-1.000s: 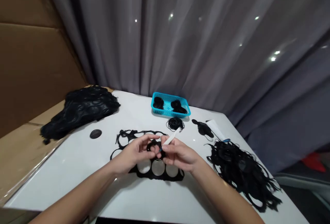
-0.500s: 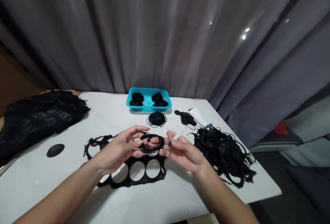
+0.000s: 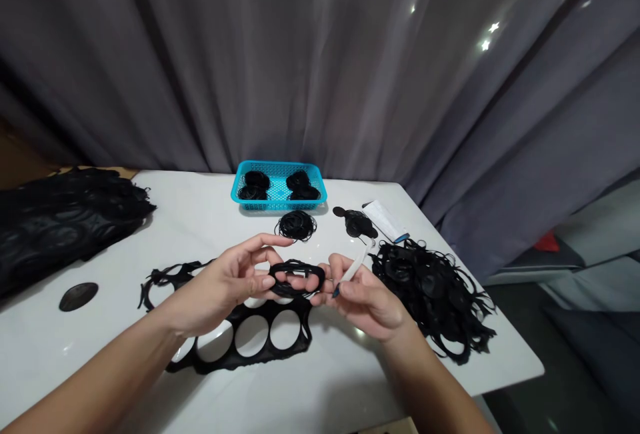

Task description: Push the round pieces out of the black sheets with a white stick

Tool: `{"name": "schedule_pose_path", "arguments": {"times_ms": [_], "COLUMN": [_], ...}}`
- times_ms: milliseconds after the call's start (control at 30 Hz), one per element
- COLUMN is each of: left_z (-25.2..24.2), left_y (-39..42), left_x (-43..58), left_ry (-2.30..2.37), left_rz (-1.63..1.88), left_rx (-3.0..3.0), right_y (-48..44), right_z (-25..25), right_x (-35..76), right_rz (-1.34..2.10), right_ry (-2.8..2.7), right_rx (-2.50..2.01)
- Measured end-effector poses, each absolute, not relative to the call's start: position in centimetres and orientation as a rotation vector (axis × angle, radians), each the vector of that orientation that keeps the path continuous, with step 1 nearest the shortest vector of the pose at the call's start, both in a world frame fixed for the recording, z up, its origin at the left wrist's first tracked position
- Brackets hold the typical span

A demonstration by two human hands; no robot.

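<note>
Now freed from the punched black sheet [image 3: 240, 362], the rubber ring [image 3: 296, 279] hangs pinched between left hand [image 3: 227, 284] and right hand [image 3: 367, 297], the latter also clasping a white-handled tool [image 3: 356, 265].

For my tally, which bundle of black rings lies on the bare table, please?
The bundle just before the blue basket; two lie inside it, one is held by the left hand and right hand.

Sheet [image 3: 235, 362] half under left hand [image 3: 225, 284]; pile [image 3: 60, 227] cut by left edge; basket [image 3: 278, 205] contents perhaps rings
</note>
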State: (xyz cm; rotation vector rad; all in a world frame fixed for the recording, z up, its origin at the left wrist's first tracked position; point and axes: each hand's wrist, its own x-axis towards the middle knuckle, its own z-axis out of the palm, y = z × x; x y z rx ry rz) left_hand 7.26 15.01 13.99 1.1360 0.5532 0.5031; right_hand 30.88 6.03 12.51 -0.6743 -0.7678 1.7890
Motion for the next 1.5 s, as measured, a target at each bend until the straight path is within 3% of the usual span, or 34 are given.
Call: {"name": "schedule_pose_path", "arguments": {"times_ms": [433, 833, 1033, 1233, 1500], "left_z": [13.9, 15.6, 13.1, 10.1, 11.3], "left_y": [16.5, 37.0, 41.4, 41.7, 41.1], "left_x": [8.5, 15.8, 22.3, 27.6, 29.4], "left_ry": [0.703, 1.416, 1.667, 1.669, 1.363], "left_rz": [0.46, 0.506, 0.477, 0.442, 0.434], "left_rx": [1.267, 1.849, 1.941, 2.066, 2.28], "right_y": [6.7, 9.4, 9.7, 9.4, 9.5], "right_z": [11.6, 6.4, 5.9, 7.0, 6.3], "right_x": [30.8, 32.1, 32.4, 32.7, 32.6], "right_rz": [1.728, 1.481, 1.457, 1.438, 1.309], "right_ry": [-0.644, -0.42, -0.484, -0.515, -0.678], "right_rx": [-0.71, -0.929, -0.95, -0.967, -1.025]}}
